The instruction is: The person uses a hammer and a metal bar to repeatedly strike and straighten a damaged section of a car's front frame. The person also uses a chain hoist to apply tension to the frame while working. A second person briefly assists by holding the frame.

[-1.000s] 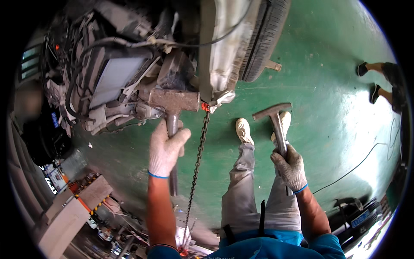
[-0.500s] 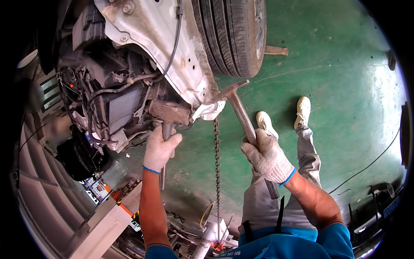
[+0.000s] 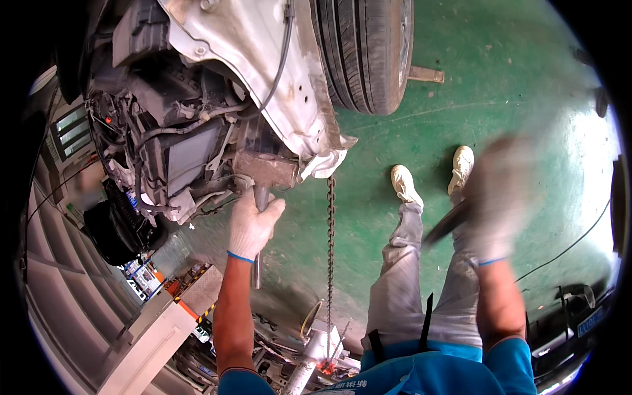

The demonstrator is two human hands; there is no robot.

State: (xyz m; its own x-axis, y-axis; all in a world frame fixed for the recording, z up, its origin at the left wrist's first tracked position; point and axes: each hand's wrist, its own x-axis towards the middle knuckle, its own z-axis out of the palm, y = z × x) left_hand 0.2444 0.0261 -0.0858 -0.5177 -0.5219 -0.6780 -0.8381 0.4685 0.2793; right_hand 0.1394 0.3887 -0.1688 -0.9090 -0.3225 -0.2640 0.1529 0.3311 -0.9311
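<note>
My left hand (image 3: 252, 227), in a pale knitted glove, is closed round the handle of a sledgehammer (image 3: 266, 168). The rusty hammer head lies against the inner side of a crumpled end (image 3: 322, 161) on the car's white metal body rail (image 3: 289, 72). Off to the right, my gloved right hand (image 3: 497, 217) is smeared by motion, gripping a hammer (image 3: 447, 226). Only the dark lower end of its handle shows clearly; the head is lost in the blur. A chain (image 3: 331, 243) runs from the crumpled end down towards me.
Beyond the rail stands a tyre (image 3: 365, 59), with a wooden piece (image 3: 426, 74) sticking out beside it. Exposed engine parts (image 3: 191, 158) fill the left. A pulling post (image 3: 306, 372) is at the chain's near end. A cable (image 3: 566, 247) crosses the green floor at right.
My right hand has swung the hammer away from the crumpled metal, up and to the right. My left hand and the sledgehammer stay by the rail. The view has shifted slightly.
</note>
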